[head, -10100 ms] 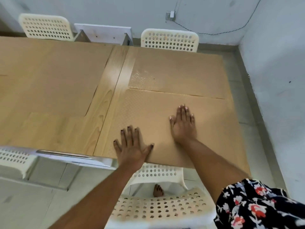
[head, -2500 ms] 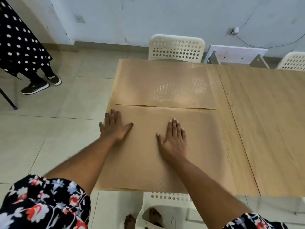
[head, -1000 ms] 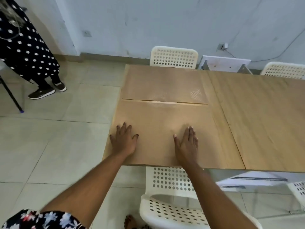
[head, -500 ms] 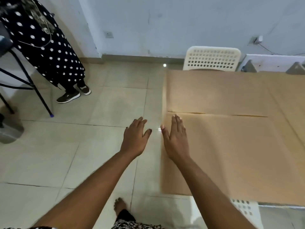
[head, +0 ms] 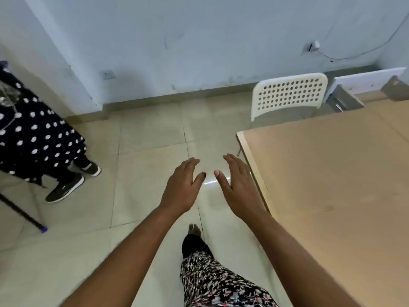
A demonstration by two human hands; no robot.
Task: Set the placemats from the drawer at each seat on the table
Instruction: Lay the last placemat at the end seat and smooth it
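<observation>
Both my hands are out in front of me over the floor point(head: 143, 196), off the table point(head: 254, 156) edge. My left hand point(head: 183, 187) is flat and spread, palm down, holding nothing. My right hand point(head: 239, 189) is the same, fingers loose and apart, empty, just beside the table's left edge but not touching it as far as I can see. Thumbs nearly meet, small gap between them.

Placemat point(head: 332, 185): tan sheet covering the table corner at right, lying flat. It blends with the wood, so I can't tell where the mat stops and the bare top starts, or whether it is one mat or two. The right part of the table is cut off by the frame.

White chair point(head: 290, 94) with holes in the back stands at the table's far end, seat hidden behind the top. A white board point(head: 367, 79) leans near the wall, partly cut off.

Far left, another person in a polka-dot dress point(head: 33, 138) and black shoes point(head: 66, 189), only partly in frame. My own leg and bare foot point(head: 194, 229) show below my arms
</observation>
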